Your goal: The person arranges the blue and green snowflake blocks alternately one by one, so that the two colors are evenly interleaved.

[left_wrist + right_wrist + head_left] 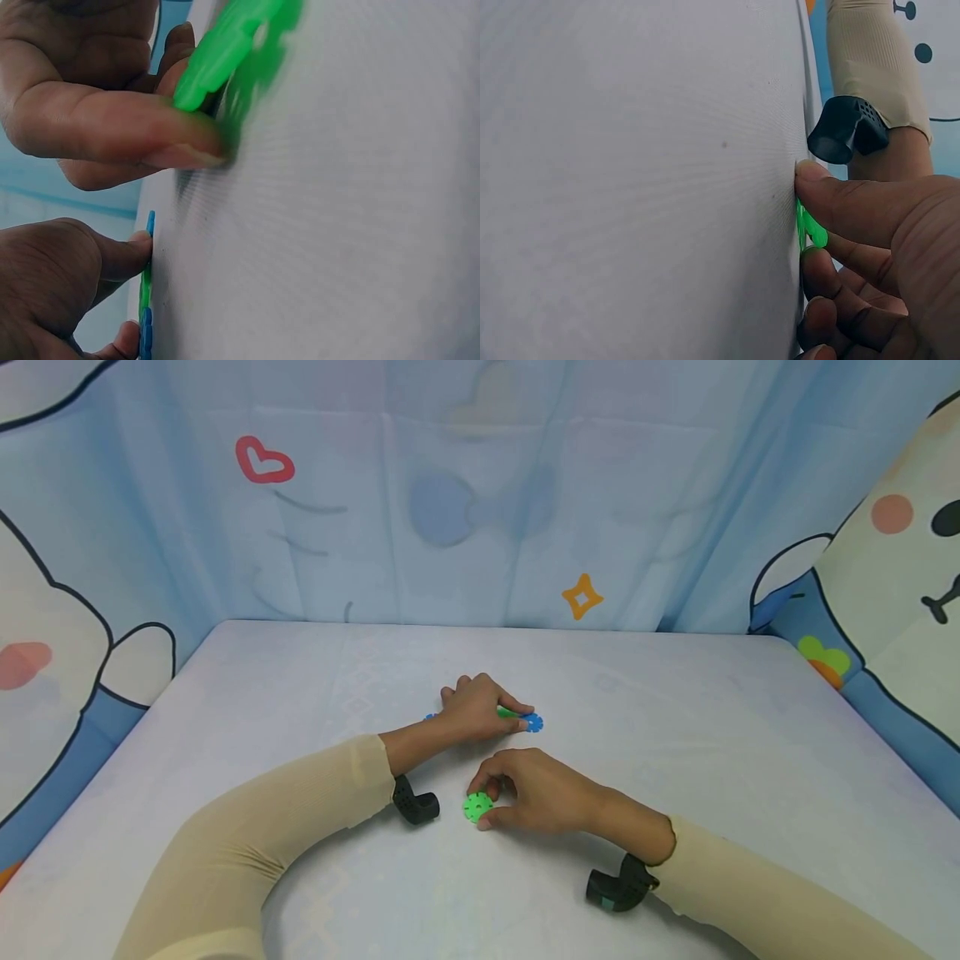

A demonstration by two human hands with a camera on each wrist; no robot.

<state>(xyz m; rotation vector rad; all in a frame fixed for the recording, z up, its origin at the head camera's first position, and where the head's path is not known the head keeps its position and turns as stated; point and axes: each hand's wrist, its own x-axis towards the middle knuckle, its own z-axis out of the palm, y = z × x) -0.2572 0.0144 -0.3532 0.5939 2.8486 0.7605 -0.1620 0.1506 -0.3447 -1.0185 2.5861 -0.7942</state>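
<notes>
In the head view, my left hand (474,708) rests over a row of blue and green notched discs flat on the table. Thumb and forefinger hold the row by its right end, around the blue disc (534,722) beside a green one (507,713). My hand hides the row's middle; a blue edge (431,717) peeks out at the left. Nearer, my right hand (543,789) pinches a green notched disc (477,807) between thumb and fingers, low over the tabletop. This green disc (229,49) looks tilted in the left wrist view; whether a second green piece lies under it I cannot tell.
A white cloth covers the table (712,718). Behind it hangs a light blue curtain (480,527) printed with cartoon figures. Black wrist cameras sit on both forearms, the left one (416,802) close to the green disc and the right one (621,885) low over the cloth.
</notes>
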